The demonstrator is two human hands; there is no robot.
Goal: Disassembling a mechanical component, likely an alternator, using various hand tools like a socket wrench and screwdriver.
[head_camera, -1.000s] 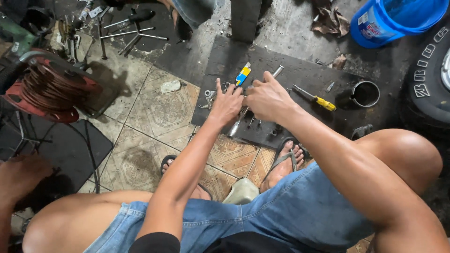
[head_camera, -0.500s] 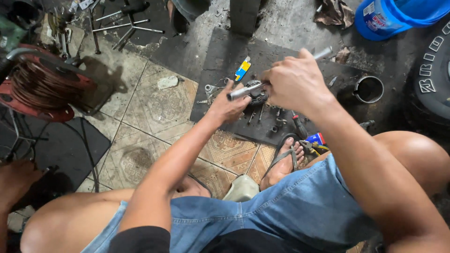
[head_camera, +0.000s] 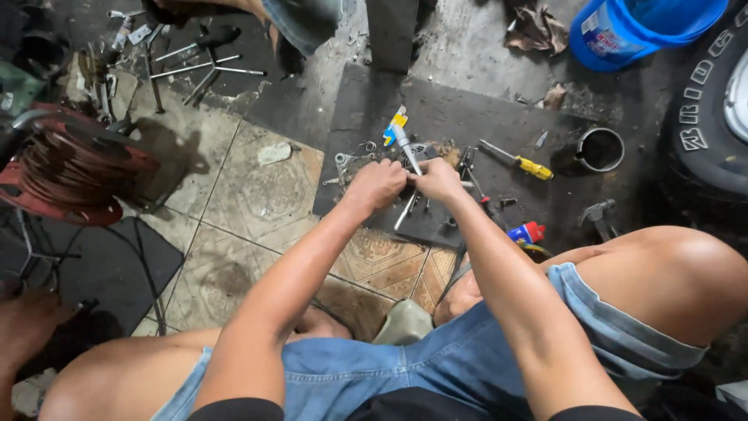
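red cable reel (head_camera: 66, 168) far left on tiled floor | left hand (head_camera: 377, 184) curled, right hand (head_camera: 439, 178) pinching slim silver metal tool (head_camera: 406, 147) between them, long axis pointing away over dark rubber mat (head_camera: 460, 117) | yellow-handled screwdriver (head_camera: 518, 161) right, apart

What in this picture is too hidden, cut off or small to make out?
Head view:
- How the left hand and right hand grip the metal tool: the hands cover its middle.
- Small parts on the dark mat: too small to tell apart.
- Blue bucket and tyre: cut off by the top and right edges.
- Inside of the metal cup: in shadow.
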